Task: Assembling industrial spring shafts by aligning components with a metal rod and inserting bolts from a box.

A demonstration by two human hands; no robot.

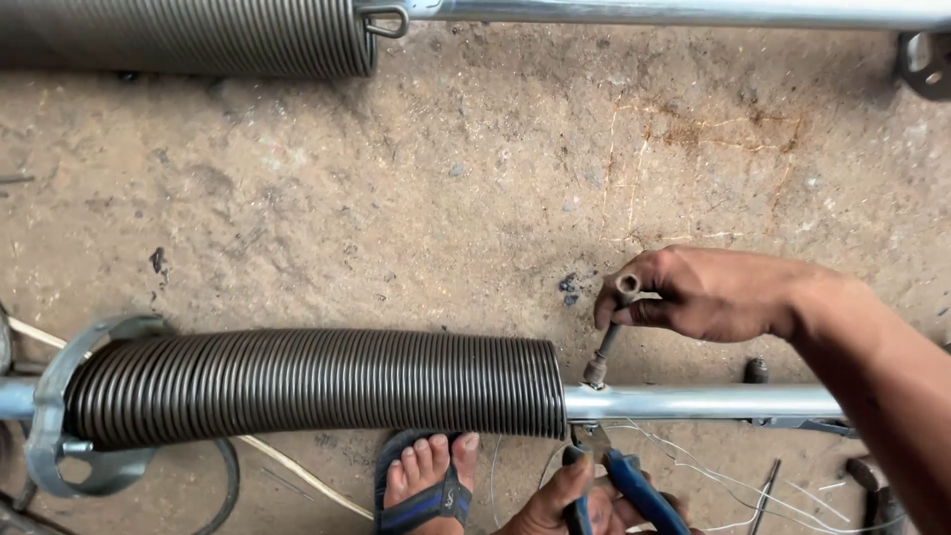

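We are gripping a socket wrench (606,342) in our right hand (698,294) against the steel pipe (703,401), while our left hand (575,500) is squeezing blue-handled pliers (619,476) beside the coil spring (317,384).

dark ribbed spring (317,386), blue-handled pliers (634,485)

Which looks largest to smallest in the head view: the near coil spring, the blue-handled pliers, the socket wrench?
1. near coil spring
2. and 3. blue-handled pliers and socket wrench: similar, both partly hidden by the hands, so I cannot rank them.
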